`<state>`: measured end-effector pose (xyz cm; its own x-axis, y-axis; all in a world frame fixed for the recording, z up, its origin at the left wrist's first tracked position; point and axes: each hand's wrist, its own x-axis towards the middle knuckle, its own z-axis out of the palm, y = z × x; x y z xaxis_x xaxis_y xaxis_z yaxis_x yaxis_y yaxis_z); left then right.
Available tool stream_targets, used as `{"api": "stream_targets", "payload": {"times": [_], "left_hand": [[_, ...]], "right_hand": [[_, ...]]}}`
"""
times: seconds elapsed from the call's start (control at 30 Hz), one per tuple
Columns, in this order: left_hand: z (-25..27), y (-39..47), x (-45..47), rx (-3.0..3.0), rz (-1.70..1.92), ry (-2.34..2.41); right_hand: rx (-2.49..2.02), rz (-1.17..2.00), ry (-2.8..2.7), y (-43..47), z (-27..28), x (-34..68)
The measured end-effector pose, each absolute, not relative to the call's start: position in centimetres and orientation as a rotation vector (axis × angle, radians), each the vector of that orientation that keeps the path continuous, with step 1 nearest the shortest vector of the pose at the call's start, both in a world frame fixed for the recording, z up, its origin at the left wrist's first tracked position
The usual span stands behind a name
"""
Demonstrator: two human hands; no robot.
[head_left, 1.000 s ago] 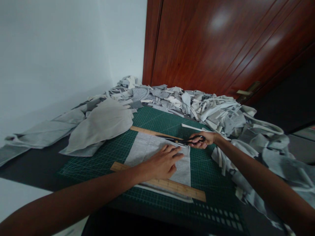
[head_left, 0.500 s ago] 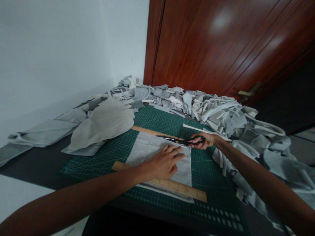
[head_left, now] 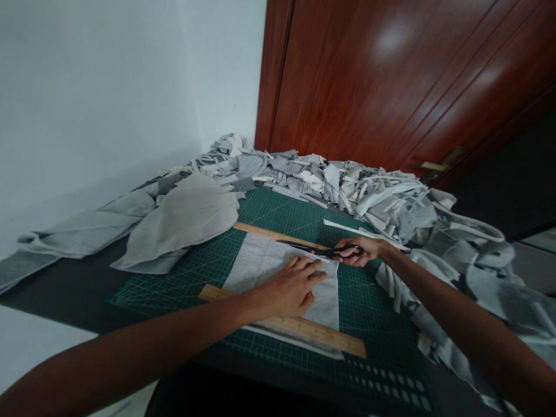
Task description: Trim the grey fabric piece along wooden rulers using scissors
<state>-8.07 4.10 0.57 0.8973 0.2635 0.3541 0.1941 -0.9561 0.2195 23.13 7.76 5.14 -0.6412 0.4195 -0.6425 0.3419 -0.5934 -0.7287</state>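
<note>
Right hand (head_left: pixel 357 251) grips scissors (head_left: pixel 320 251), their opening hard to judge; left hand (head_left: pixel 290 288) lies spread on cloth (head_left: pixel 259 262); cutting seems the step; the next snip needs it steady.

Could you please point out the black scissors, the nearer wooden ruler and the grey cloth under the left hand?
Black scissors (head_left: pixel 323 252): head view, close to the pivot.
Nearer wooden ruler (head_left: pixel 321 333): head view, on its uncovered right part.
Grey cloth (head_left: pixel 257 260): head view, on its upper left part.
</note>
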Motion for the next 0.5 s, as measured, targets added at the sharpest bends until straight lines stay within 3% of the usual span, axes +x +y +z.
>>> {"api": "stream_targets", "payload": {"times": [0.5], "left_hand": [[0.7,4.1,-8.1,2.898,0.605,0.339]], "right_hand": [[-1.228,2.485,-1.347,9.0,5.3,20.3]]}}
